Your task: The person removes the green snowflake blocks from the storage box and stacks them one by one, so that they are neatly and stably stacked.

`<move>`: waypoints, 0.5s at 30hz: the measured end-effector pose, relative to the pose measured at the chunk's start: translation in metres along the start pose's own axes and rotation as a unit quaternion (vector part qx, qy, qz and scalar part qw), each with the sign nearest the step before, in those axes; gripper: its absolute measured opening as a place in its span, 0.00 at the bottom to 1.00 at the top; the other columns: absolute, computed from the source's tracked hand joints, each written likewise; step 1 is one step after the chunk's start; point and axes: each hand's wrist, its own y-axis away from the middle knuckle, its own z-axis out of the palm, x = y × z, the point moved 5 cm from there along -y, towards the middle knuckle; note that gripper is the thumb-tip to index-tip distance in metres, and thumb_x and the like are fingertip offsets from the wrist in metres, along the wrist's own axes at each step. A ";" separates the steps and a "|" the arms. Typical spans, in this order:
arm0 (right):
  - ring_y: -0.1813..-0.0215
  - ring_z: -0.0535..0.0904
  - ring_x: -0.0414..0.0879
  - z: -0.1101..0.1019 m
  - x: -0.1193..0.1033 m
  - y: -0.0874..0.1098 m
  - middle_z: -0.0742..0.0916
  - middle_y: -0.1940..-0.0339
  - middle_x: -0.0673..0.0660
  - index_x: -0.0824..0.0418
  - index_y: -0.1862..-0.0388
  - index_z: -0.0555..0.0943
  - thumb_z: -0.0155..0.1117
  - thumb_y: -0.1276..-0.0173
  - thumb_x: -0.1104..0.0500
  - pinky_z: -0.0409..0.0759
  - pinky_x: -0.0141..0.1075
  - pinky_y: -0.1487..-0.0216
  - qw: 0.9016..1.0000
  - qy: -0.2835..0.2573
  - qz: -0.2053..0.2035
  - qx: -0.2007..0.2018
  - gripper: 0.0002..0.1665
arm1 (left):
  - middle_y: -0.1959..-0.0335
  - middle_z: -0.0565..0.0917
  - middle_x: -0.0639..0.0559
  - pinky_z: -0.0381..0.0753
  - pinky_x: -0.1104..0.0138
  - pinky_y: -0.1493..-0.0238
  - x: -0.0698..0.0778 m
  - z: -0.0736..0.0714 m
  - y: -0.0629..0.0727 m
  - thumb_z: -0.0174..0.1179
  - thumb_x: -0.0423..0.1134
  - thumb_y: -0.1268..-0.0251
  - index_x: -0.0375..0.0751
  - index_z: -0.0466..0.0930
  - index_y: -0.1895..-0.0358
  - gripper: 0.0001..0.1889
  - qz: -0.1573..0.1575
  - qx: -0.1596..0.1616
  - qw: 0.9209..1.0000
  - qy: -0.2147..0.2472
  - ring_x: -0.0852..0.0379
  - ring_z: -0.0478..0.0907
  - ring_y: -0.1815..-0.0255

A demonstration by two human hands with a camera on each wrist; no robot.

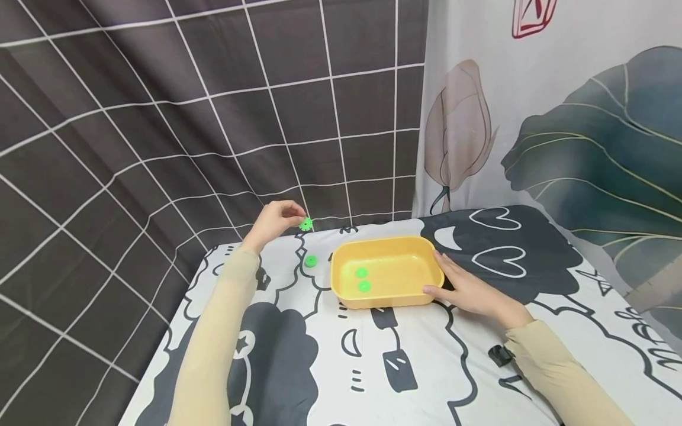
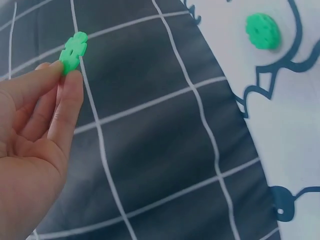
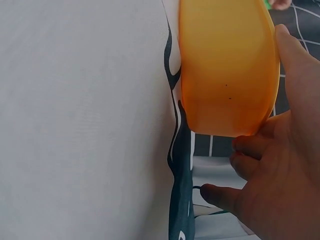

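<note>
My left hand (image 1: 276, 222) pinches a green snowflake-shaped building disc (image 2: 74, 51) between thumb and fingertips, raised near the far edge of the cloth. A small stack of the same green discs (image 1: 311, 261) lies on the cloth, left of a yellow plastic bin (image 1: 386, 302). Inside the bin, toward its left end, lie two green discs (image 1: 362, 273), apart from each other. The right hand (image 1: 469, 290) holds the bin's right end, thumb at the front rim and fingers round the end wall. Part of that grip is hidden in the head view.
A black-and-white patterned cloth (image 1: 341, 367) covers the table. A dark curtain with white grid lines (image 1: 213, 118) hangs behind and to the left; a pale curtain with leaf prints (image 1: 479, 35) hangs at the right. A small black object (image 1: 499, 355) lies beside the right sleeve.
</note>
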 end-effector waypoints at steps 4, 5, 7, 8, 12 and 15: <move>0.20 0.47 0.69 0.000 -0.001 0.000 0.52 0.19 0.71 0.61 0.17 0.42 0.57 0.31 0.29 0.52 0.67 0.27 1.000 0.000 -0.001 -0.002 0.61 | 0.57 0.88 0.46 0.81 0.56 0.46 -0.013 -0.007 0.008 0.64 0.33 0.32 0.38 0.85 0.55 0.06 -0.019 0.014 1.000 0.009 0.49 0.84 0.52; 0.20 0.47 0.68 0.000 -0.001 0.000 0.52 0.19 0.71 0.61 0.17 0.42 0.57 0.31 0.29 0.52 0.67 0.27 1.000 0.000 -0.001 -0.001 0.61 | 0.57 0.88 0.45 0.81 0.55 0.47 -0.015 -0.008 0.010 0.64 0.33 0.32 0.38 0.85 0.55 0.06 -0.022 0.017 1.000 0.012 0.49 0.84 0.53; 0.20 0.46 0.68 0.000 -0.001 -0.001 0.52 0.19 0.71 0.61 0.17 0.42 0.58 0.32 0.29 0.52 0.67 0.27 1.000 0.001 0.000 0.000 0.62 | 0.58 0.88 0.45 0.80 0.54 0.47 -0.019 -0.010 0.012 0.64 0.33 0.31 0.38 0.85 0.56 0.05 -0.024 0.023 0.999 0.014 0.48 0.83 0.53; 0.20 0.46 0.68 0.000 -0.001 -0.001 0.52 0.19 0.70 0.61 0.17 0.42 0.57 0.32 0.29 0.52 0.67 0.27 1.000 0.002 0.001 0.001 0.62 | 0.58 0.88 0.45 0.80 0.54 0.47 -0.020 -0.010 0.013 0.64 0.33 0.31 0.38 0.85 0.56 0.05 -0.026 0.025 0.999 0.016 0.48 0.83 0.53; 0.20 0.46 0.68 0.000 0.000 -0.001 0.52 0.19 0.71 0.61 0.17 0.42 0.57 0.32 0.29 0.52 0.67 0.28 1.000 0.004 0.003 0.000 0.62 | 0.58 0.88 0.44 0.80 0.54 0.46 -0.026 -0.011 0.018 0.64 0.34 0.31 0.38 0.85 0.56 0.06 -0.039 0.030 0.998 0.024 0.48 0.84 0.53; 0.20 0.46 0.68 0.000 0.000 0.000 0.52 0.19 0.71 0.61 0.17 0.42 0.57 0.32 0.29 0.52 0.67 0.28 1.000 0.006 0.002 0.000 0.62 | 0.57 0.88 0.43 0.81 0.54 0.45 -0.031 -0.010 0.021 0.64 0.34 0.32 0.36 0.85 0.55 0.07 -0.050 0.033 0.998 0.034 0.47 0.85 0.53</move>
